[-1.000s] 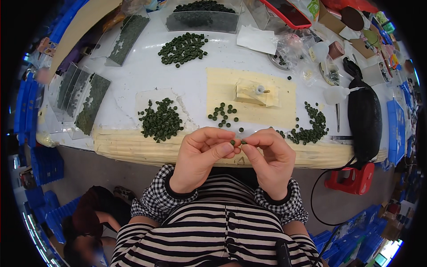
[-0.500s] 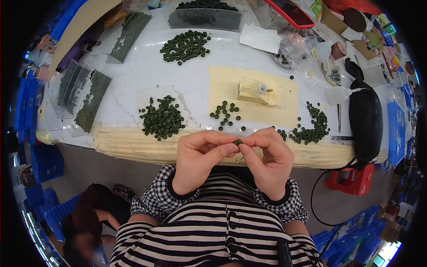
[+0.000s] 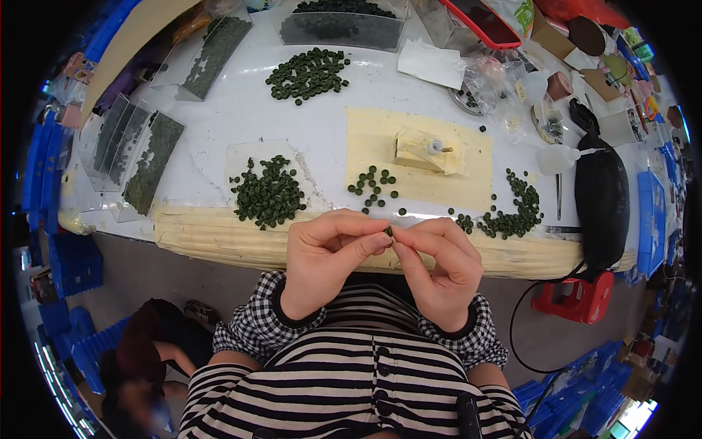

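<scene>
White desk (image 3: 241,110) fills the far half of my view, its near edge lined with a cream padded strip (image 3: 219,238).

1. Fingers. My left hand (image 3: 325,260) and right hand (image 3: 439,271) meet just above the near edge of the desk, at mid-width. The thumb and forefinger of each hand are pinched together, tip against tip, on one small dark green disc (image 3: 388,232). The fingers are closed to a narrow pinch; only a sliver of the disc shows between them. I cannot tell which hand carries most of the grip.

2. Immediately beyond the hands. A small scatter of green discs (image 3: 373,186) lies on a pale yellow mat (image 3: 468,186). A cream block with a short peg (image 3: 424,150) stands on the mat, further away.

3. To the left. A dense pile of green discs (image 3: 269,194) rests on a clear sheet, near the padded strip. Clear trays of green discs (image 3: 135,157) sit at the far-left margin of the desk.

4. To the right. A curved heap of green discs (image 3: 512,208) lies at the right end of the mat. A black pouch (image 3: 601,201) lies beyond it, at the right edge of the desk.

5. Far side. Another pile of green discs (image 3: 307,73) lies toward the far edge, with a clear box of dark discs (image 3: 340,25) behind it.

6. Below the desk. A red device (image 3: 578,300) with a black cable sits at the right.
</scene>
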The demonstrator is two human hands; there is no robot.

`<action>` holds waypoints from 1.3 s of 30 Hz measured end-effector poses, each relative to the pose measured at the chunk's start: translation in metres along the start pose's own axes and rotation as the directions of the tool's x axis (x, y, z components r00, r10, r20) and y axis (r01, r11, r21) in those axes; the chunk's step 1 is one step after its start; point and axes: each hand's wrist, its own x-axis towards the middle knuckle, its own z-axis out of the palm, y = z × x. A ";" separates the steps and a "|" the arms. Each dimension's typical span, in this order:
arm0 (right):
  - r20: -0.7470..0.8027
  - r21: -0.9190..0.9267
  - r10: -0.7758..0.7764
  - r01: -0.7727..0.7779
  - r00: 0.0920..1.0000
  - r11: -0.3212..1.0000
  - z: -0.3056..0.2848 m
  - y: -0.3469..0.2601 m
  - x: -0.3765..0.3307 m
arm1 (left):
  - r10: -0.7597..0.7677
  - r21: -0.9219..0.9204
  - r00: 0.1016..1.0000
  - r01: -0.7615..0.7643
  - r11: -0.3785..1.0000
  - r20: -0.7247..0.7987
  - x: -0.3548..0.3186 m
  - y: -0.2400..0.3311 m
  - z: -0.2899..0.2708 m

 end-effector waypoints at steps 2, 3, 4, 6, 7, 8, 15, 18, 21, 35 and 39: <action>0.000 0.005 -0.002 0.002 1.000 1.000 -0.001 0.001 0.000 | 0.046 0.051 0.999 -0.047 0.998 0.014 0.001 0.002 0.001; -0.001 0.016 0.007 -0.007 1.000 1.000 -0.001 0.001 -0.001 | 0.069 0.077 0.997 -0.071 0.994 0.021 0.001 0.002 0.001; -0.002 0.028 0.016 -0.016 1.000 0.999 -0.001 0.002 -0.002 | 0.067 0.068 0.998 -0.068 0.995 0.014 0.001 0.002 0.002; 0.002 0.044 0.015 -0.016 1.000 0.999 -0.001 0.004 -0.003 | 0.061 0.049 0.998 -0.061 0.997 0.000 0.001 0.001 0.002; 0.005 0.053 0.015 -0.015 1.000 0.999 -0.001 0.004 -0.003 | 0.030 -0.003 0.999 -0.030 1.000 -0.014 0.001 0.002 0.003; 0.010 0.051 0.016 -0.017 1.000 0.999 -0.001 0.004 -0.003 | -0.002 -0.055 1.000 0.001 0.999 -0.027 0.001 0.003 0.004; 0.047 0.077 0.043 -0.046 0.998 0.996 -0.003 0.003 -0.006 | 0.401 0.494 0.904 -0.419 0.762 0.149 0.006 0.003 -0.003; 0.058 0.098 0.026 -0.032 0.998 0.995 -0.002 0.002 -0.006 | 0.329 0.398 0.935 -0.354 0.846 0.133 0.006 0.003 -0.005; 0.053 0.077 0.014 -0.018 0.999 0.997 -0.002 0.000 -0.006 | 0.194 0.210 0.978 -0.206 0.956 0.081 0.005 0.002 -0.005; 0.056 -0.002 -0.073 0.073 0.996 0.997 -0.003 0.005 -0.005 | 0.021 -0.011 0.995 -0.020 1.000 0.093 0.004 0.004 -0.005; 0.061 -0.007 -0.080 0.080 0.995 0.997 -0.003 0.006 -0.006 | 0.054 0.046 0.995 -0.058 0.997 0.089 0.004 0.004 -0.005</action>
